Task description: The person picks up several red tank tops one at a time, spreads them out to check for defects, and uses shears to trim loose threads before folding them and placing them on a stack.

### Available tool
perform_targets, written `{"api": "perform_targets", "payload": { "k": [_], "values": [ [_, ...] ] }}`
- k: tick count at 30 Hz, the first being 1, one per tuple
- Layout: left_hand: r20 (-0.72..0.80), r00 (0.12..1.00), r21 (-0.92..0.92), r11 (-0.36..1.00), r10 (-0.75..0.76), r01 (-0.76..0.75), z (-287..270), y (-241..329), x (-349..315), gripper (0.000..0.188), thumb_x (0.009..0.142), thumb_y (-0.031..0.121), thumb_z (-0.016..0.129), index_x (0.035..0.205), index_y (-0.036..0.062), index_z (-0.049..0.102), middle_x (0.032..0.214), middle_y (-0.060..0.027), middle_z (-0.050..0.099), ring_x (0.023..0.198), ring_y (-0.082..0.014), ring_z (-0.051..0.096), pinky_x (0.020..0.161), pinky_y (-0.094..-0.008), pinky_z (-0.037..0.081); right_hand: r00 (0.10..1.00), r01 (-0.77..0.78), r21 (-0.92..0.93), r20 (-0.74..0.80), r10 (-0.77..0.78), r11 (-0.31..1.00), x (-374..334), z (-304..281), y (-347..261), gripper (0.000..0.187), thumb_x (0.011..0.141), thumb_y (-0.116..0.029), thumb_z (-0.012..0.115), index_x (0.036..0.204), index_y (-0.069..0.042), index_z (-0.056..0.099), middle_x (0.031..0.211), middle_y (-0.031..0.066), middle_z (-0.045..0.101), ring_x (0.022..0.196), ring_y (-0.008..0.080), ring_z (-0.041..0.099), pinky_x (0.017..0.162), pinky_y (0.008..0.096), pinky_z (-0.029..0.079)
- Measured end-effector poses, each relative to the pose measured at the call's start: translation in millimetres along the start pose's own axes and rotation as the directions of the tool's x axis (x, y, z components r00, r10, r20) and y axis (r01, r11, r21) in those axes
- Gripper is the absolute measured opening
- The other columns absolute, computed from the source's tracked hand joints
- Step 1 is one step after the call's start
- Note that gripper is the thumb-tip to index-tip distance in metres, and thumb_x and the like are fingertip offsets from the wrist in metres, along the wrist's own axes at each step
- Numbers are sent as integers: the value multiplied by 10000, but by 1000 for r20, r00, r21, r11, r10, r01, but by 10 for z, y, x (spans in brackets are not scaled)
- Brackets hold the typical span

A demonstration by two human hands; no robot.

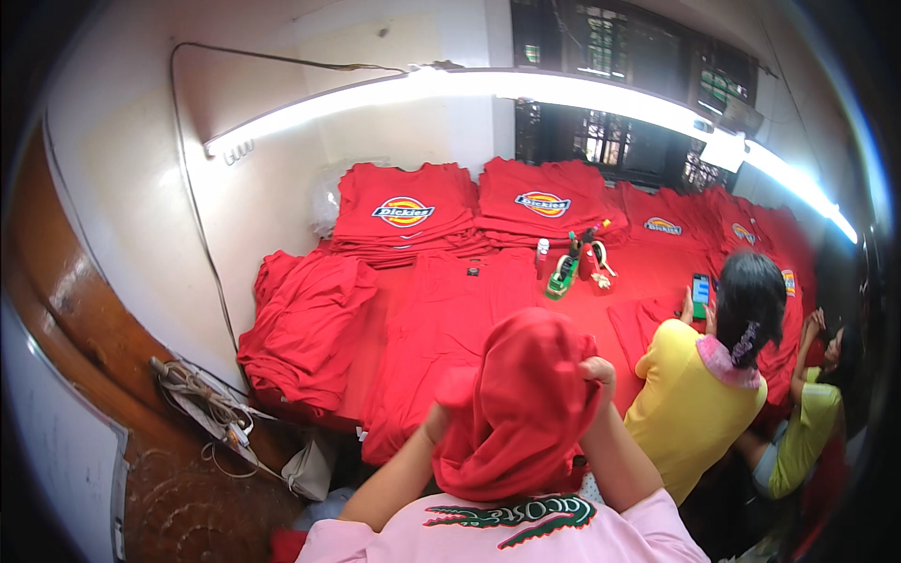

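A bunched red T-shirt (535,403) hangs raised in front of me, between my two forearms. My right hand (598,375) is closed round the cloth at its right side. At the left side my left hand (437,422) goes in behind the folds, so its fingers are hidden. Just beyond, a red T-shirt (455,310) lies spread flat on the table, with a small dark label at its neck.
Stacks of red printed T-shirts (404,197) line the back, and a loose red pile (305,328) lies left. A green tape dispenser (563,275) stands mid-table beside a small white-capped bottle (542,249). Close right, a person in yellow (699,403) holds a phone (701,293); another person (812,413) sits beyond.
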State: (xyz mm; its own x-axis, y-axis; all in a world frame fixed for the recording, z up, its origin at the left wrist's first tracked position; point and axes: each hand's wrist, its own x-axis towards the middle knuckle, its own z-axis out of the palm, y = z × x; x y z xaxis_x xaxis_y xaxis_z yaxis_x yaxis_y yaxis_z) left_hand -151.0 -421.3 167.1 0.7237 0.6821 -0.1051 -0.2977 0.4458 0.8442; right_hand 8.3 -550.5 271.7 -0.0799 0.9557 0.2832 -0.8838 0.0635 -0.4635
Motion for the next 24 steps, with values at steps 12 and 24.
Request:
{"api": "perform_targets", "payload": {
  "k": [12,24],
  "values": [
    [767,593,539,749,-246,-386,709,-20,-83,802,1000,349,607,1675,133,231,1703,-67,307,1515,-206,339,1219,-396,312,971,-181,-951,-214,111,-251,354,-471,115,439,871,-221,617,1228,33,640,1135,235,695,1092,369,697,953,465,566],
    [-132,303,928,-225,-944,-296,-977,42,-539,532,870,403,778,1295,86,734,1263,-144,739,1166,-268,681,1025,-415,507,620,-53,-552,-671,406,-832,-115,-842,-401,235,794,-122,657,960,18,749,881,240,734,932,403,727,854,479,579]
  ]
}}
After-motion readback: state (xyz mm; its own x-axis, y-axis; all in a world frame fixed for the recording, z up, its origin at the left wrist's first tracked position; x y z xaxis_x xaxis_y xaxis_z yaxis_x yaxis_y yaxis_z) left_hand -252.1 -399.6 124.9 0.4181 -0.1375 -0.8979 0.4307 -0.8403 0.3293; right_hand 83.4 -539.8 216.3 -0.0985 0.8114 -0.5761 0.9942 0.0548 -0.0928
